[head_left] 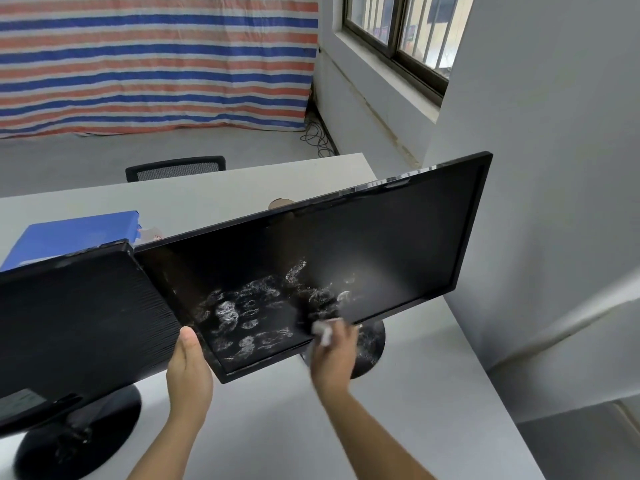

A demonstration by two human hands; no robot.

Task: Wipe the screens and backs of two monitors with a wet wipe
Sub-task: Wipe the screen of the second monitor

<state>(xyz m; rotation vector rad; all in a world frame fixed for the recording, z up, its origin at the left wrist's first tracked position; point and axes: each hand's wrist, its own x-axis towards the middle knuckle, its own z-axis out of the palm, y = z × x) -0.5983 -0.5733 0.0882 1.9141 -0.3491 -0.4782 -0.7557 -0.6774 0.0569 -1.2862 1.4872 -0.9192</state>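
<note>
On the white bench (277,427) two black monitors stand side by side: the right monitor (346,258) faces the person, its screen smeared with whitish marks low down, while the left monitor (79,306) shows its ribbed back. The right hand (334,355), blurred, has its grip closed round a wet wipe (325,330) at the screen's lower edge. The left hand (188,362) holds the smeared monitor's lower left edge, thumb in front, fingers hidden behind. A blue box (76,237) lies further back.
</note>
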